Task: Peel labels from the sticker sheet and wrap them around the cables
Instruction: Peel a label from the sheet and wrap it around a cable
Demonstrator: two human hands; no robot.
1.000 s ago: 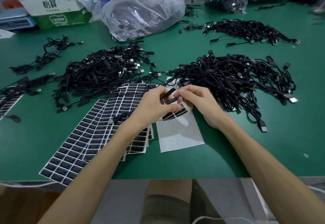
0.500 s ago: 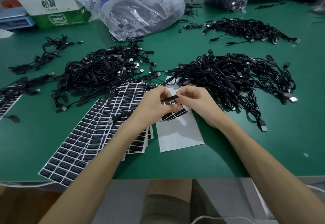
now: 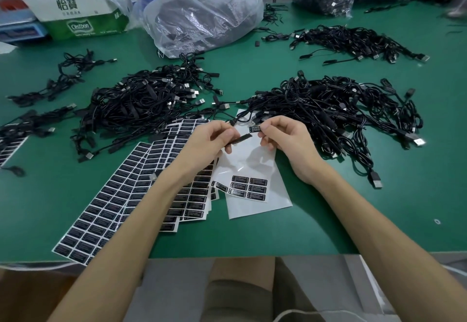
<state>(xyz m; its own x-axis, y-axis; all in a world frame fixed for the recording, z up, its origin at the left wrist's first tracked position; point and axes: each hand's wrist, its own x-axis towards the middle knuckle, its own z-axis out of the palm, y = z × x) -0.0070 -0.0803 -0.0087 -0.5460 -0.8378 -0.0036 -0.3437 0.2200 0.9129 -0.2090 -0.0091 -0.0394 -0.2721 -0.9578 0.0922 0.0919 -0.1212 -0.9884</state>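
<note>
Head view: left hand (image 3: 209, 142) held one cable (image 3: 241, 138) above the tabletop (image 3: 328, 208), fingers (image 3: 228, 135) curled and pinching its thick black section, tip pointing toward the right hand (image 3: 288, 142). The right thumb and forefinger pinched a peeled label (image 3: 255, 129) by one end, just beside the cable tip and not yet touching it. The other right fingers were loosely curled.

The sticker sheet (image 3: 252, 166) lay under both hands, mostly bare backing, with a few labels (image 3: 250, 188) left at its near end. A stack of full sheets (image 3: 121, 195) sat to the left, with cable piles behind on the left (image 3: 141, 102) and right (image 3: 328, 109).

Judgement: the step was label placement. To do it well: keep the fingertip off most of the adhesive, square the label's long edge to the cable axis, tack the free end first, then roll the cable with the left hand while pressing down. A skewed start probably means a spiral wrap or wrinkles.
</note>
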